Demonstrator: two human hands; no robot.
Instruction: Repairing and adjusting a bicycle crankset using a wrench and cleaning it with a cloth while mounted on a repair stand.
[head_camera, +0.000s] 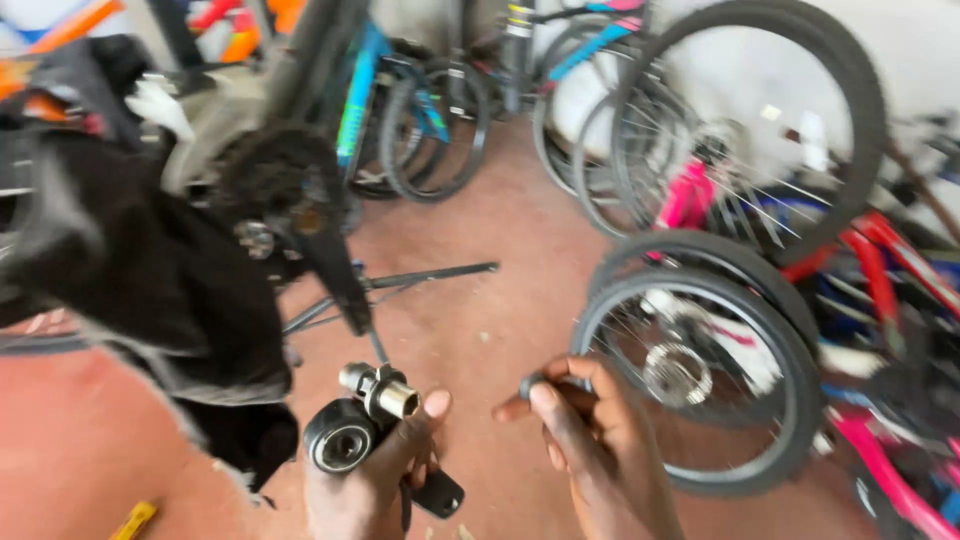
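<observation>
Left hand closed around a metal axle and black tool, right hand pinching a small dark ring, open floor between them, wheel just right.

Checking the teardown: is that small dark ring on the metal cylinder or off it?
Off: the right hand pinches the ring apart from the left hand's cylinder.

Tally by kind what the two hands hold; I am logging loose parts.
spindle, left hand: 1
black cup, left hand: 1
flat black tool, left hand: 1
small dark ring, right hand: 1
Total: 4
</observation>
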